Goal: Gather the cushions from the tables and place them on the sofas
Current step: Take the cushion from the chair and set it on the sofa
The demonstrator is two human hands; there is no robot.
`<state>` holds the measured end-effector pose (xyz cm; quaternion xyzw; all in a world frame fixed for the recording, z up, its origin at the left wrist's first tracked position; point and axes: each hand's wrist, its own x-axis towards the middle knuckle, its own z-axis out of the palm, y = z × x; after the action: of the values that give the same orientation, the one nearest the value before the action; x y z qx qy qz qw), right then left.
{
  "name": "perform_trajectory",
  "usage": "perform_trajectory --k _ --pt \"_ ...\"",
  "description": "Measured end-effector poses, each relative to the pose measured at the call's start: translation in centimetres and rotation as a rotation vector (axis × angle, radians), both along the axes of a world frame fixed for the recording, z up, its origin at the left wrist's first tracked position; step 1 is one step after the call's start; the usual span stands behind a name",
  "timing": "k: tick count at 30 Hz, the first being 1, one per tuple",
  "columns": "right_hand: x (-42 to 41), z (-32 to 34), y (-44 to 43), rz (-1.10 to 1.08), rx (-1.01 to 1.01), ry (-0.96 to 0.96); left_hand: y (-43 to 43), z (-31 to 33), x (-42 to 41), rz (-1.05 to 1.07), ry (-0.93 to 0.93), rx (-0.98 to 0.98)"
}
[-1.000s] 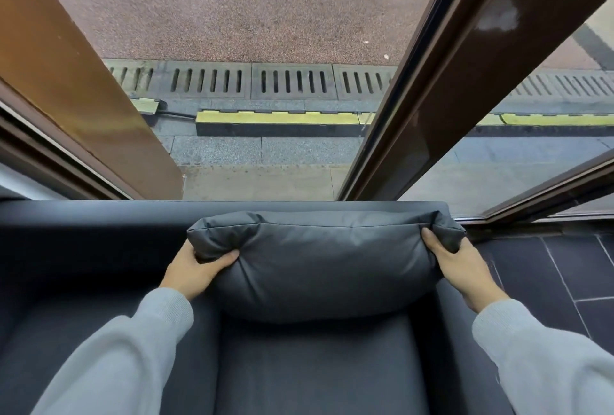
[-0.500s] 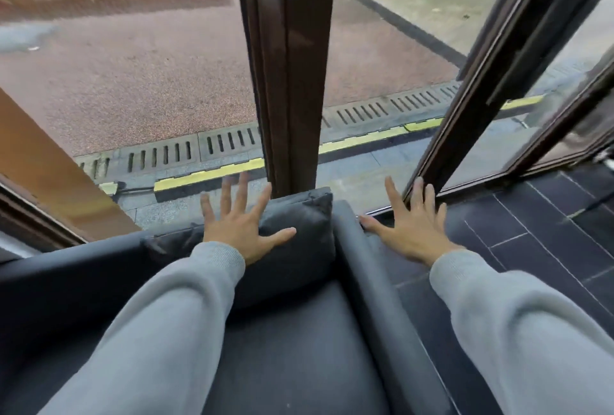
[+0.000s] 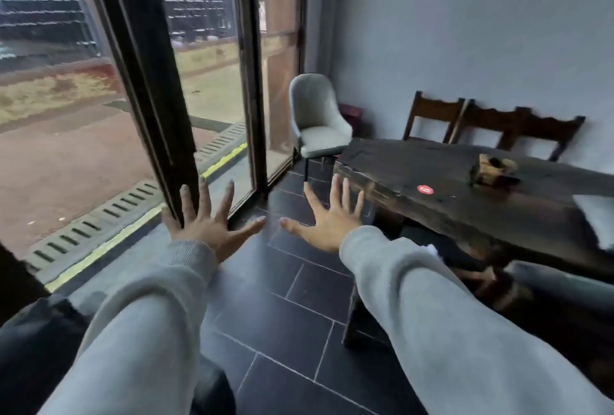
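Room: a grey-walled corner with dark floor tiles (image 3: 282, 315) through the middle of the frame and tall dark-framed glass doors (image 3: 149, 99) filling the upper left, paving and a drain grate outside.
Table: a long dark slab table (image 3: 465, 202) runs along the right of the frame, with a small wooden block (image 3: 493, 169) and a red sticker (image 3: 425, 189) on top; no cushion is clearly visible on it, though a pale shape at the right edge is too cut off to tell.
Chairs: a pale upholstered chair (image 3: 317, 122) stands at centre top by the doors; dark wooden chairs (image 3: 491, 125) line the wall at upper right.
Sofa: a dark rounded edge at lower left is probably the sofa arm (image 3: 30, 331); no cushion shows there.
Left hand: left hand (image 3: 209, 228), centre left, fingers spread wide, holding nothing.
Right hand: right hand (image 3: 329, 222), centre, likewise splayed and empty, near the table's end without touching it.
Why: both hands free and raised forward suggests readiness to pick up a cushion.
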<state>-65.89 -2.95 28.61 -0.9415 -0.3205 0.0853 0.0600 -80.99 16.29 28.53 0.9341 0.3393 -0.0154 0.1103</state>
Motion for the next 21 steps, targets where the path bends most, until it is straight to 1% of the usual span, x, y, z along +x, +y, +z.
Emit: perform_trajectory --k 5,9,16,21 --pt "6.3 2.9 -15.3 -0.277 -0.008 0.009 -12.0 2.3 11.1 -0.277 -0.029 0.020" --pt "10.2 3.2 -25.1 -0.487 -0.016 0.028 -19.6 2.4 18.6 -0.452 -0.016 0.016" --pt "16.0 1.8 -37.7 -0.773 -0.062 0.077 -30.3 -0.2 31.5 -0.687 0.094 -0.099" --pt "19.7 1.4 -44.2 -0.952 -0.178 0.114 -35.9 -1.6 38.5 -0.808 0.145 -0.118"
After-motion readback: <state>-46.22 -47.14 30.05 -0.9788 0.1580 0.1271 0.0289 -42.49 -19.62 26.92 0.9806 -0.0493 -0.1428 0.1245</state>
